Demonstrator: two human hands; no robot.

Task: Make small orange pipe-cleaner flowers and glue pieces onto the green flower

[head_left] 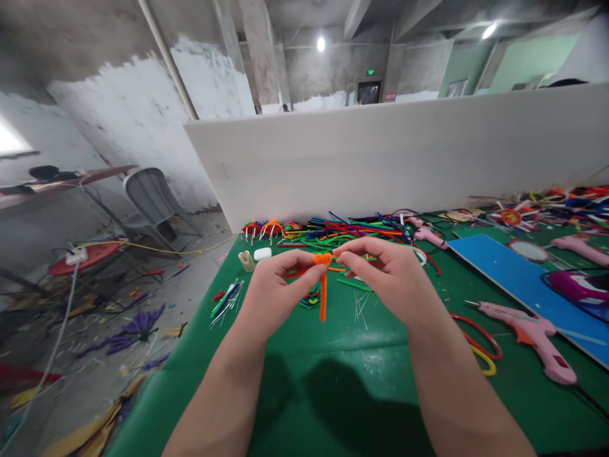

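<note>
Fingers [311, 270] of left hand [276, 289] and right hand [387, 273] pinching orange pipe cleaner [323, 295] top between them, stem hanging below

Seen from the wearer's own head camera: the left hand [273, 289] and the right hand [385, 273], both bare, with slim fingers and smooth knuckles. The 2 forearms are bare too along all of their visible length, from the wrists to the bottom edge of the frame, each broadening toward the camera.
</note>
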